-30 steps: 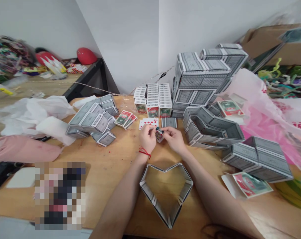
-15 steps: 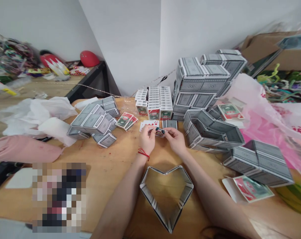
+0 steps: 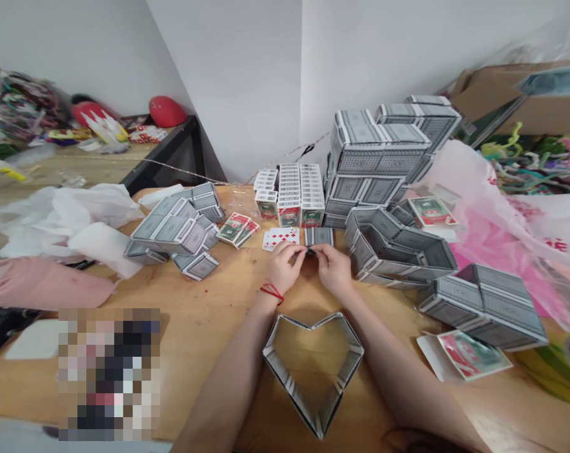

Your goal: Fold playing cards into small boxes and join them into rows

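Fingertips are almost meeting: left hand and right hand are resting half-curled, any grasped piece being hidden; we are advising even pressure near the face-up cards.

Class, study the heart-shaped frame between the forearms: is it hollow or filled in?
Hollow: the wooden table shows inside the walls of the heart-shaped frame.
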A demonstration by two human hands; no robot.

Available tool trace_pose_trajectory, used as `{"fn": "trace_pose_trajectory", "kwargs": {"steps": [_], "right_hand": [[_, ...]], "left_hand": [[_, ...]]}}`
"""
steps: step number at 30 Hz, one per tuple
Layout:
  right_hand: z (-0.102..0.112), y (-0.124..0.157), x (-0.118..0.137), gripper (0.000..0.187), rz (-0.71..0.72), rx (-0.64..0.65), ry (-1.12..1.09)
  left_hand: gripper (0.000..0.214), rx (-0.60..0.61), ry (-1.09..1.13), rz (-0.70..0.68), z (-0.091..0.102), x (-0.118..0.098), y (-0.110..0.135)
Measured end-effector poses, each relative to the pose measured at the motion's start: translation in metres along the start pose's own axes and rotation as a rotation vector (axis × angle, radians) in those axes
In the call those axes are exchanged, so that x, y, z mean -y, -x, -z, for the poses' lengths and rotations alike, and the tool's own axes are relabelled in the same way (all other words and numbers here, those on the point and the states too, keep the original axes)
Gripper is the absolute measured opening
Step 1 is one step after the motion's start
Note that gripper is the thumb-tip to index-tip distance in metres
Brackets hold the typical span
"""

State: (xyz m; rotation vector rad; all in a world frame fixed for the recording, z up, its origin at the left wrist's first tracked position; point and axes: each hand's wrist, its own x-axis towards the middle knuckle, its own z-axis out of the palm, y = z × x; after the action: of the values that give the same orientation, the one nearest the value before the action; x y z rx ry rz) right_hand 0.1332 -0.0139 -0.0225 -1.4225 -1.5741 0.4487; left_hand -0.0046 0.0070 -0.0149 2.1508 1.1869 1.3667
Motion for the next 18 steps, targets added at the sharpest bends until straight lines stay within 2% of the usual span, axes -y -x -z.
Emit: {"fn": "trace_pose_trajectory", "kwargs": {"steps": [7, 18], "right_hand": [[0.0012, 0.0006, 0.0011, 0.024, 0.007, -0.004, 0.023], [0.002, -0.0005, -0.0034, 0.024, -0.012, -0.03, 0.053]], "left_hand": [[0.01, 0.007, -0.032, -0.054, 0.0032, 0.0005, -0.0002], [0.011, 0.005, -0.061, -0.061, 0.0051, 0.0008, 0.0033]]}}
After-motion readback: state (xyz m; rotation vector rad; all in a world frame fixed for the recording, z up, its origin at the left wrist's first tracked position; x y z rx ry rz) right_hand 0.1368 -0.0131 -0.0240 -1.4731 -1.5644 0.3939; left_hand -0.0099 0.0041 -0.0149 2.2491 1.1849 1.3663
